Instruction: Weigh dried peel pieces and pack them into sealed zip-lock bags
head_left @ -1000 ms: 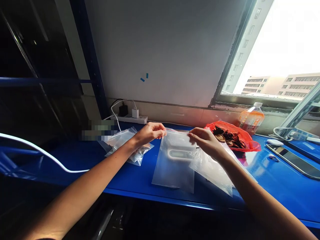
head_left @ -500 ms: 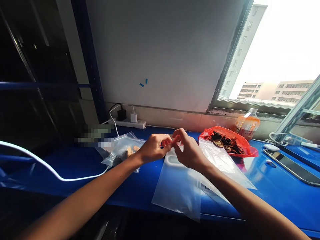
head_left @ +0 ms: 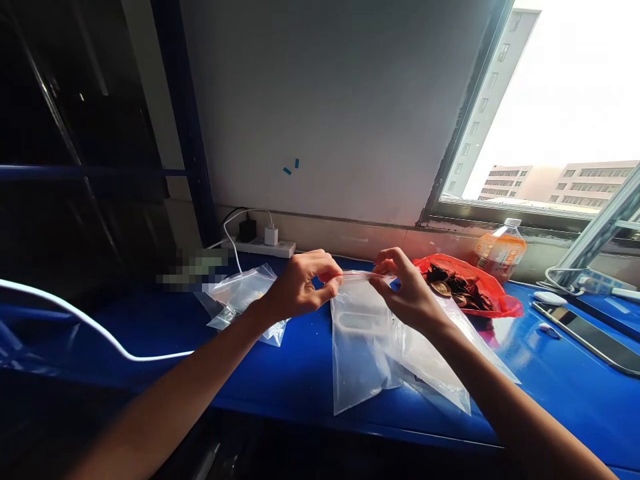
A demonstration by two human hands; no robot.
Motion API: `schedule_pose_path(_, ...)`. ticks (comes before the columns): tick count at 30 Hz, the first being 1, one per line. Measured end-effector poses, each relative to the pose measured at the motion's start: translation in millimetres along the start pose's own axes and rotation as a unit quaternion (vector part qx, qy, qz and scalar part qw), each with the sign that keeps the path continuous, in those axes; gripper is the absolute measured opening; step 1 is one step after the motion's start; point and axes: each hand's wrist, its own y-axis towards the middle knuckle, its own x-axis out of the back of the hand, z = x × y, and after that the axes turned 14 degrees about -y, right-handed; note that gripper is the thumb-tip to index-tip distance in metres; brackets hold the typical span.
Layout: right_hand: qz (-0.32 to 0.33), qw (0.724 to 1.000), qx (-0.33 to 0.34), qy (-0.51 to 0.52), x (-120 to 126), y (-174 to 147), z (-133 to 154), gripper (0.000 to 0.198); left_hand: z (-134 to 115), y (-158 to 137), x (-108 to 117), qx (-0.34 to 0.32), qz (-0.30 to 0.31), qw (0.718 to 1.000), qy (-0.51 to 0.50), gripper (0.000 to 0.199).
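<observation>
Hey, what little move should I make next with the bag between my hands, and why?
I'd probably rub the top edge between your fingertips to part its two sides. Your left hand and right hand both pinch that edge, and the bag hangs with no visible gap at its top, though it's hard to be sure it's closed.

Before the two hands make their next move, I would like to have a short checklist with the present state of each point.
1. Left hand pinching the top edge of the held clear bag: ok.
2. Right hand on the same edge, farther right: ok.
3. Held bag's seal fully closed: cannot tell, too fine to see.
4. Held bag smooth: not ok, creased toward its lower right.
5. Phone apart from the held bag: ok.
6. Bottle capped: ok.
</observation>
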Motion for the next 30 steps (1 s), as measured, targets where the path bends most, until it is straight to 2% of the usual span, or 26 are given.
schedule_pose_path(7, -0.031, 0.998, -0.041, 0.043, 11.2, 9.2, -21.7, 0.024, -1.5, -0.1, 7.4, 0.028, -0.030, 0.997, -0.058, 0.011)
schedule_pose_path(9, -0.069, 0.993, -0.080, 0.049, 19.0, 12.4, -34.6, 0.023, 1.7, -0.1, 13.2, 0.043, -0.057, 0.993, -0.094, 0.012)
schedule_pose_path(12, -0.132, 0.975, -0.162, 0.081, 31.6, 13.8, -47.2, 0.022, 11.7, -0.2, 23.0, 0.061, -0.129, 0.979, -0.145, 0.016)
schedule_pose_path(13, -0.120, 0.972, -0.166, 0.113, 33.7, 12.9, -46.4, 0.023, 15.7, -0.2, 24.6, 0.074, -0.136, 0.977, -0.149, 0.017)
schedule_pose_path(15, -0.038, 0.976, -0.123, 0.177, 32.5, 9.4, -36.6, 0.025, 22.3, -0.1, 23.5, 0.111, -0.120, 0.975, -0.151, 0.016)
schedule_pose_path(17, 0.044, 0.979, -0.075, 0.184, 25.2, 4.7, -20.6, 0.026, 25.1, 0.0, 17.2, 0.148, -0.100, 0.972, -0.153, 0.015)
schedule_pose_path(20, 0.067, 0.985, -0.053, 0.148, 14.6, 0.0, -1.3, 0.026, 22.5, 0.6, 5.3, 0.180, -0.097, 0.967, -0.149, 0.018)
schedule_pose_path(23, 0.048, 0.988, -0.058, 0.134, 20.7, 1.0, -0.3, 0.025, 21.6, 1.6, 1.3, 0.215, -0.074, 0.967, -0.113, 0.021)
schedule_pose_path(26, -0.030, 0.988, -0.103, 0.109, 48.1, 3.5, -20.4, 0.021, 33.5, 1.6, 12.0, 0.249, -0.044, 0.967, -0.028, 0.023)
schedule_pose_path(28, -0.075, 0.979, -0.171, 0.088, 70.9, 2.7, -44.4, 0.018, 47.9, 0.0, 26.2, 0.245, -0.070, 0.965, 0.059, 0.021)
schedule_pose_path(30, -0.035, 0.975, -0.217, 0.025, 88.8, -0.7, -73.5, 0.020, 62.8, -3.1, 42.3, 0.239, -0.114, 0.955, 0.130, 0.020)
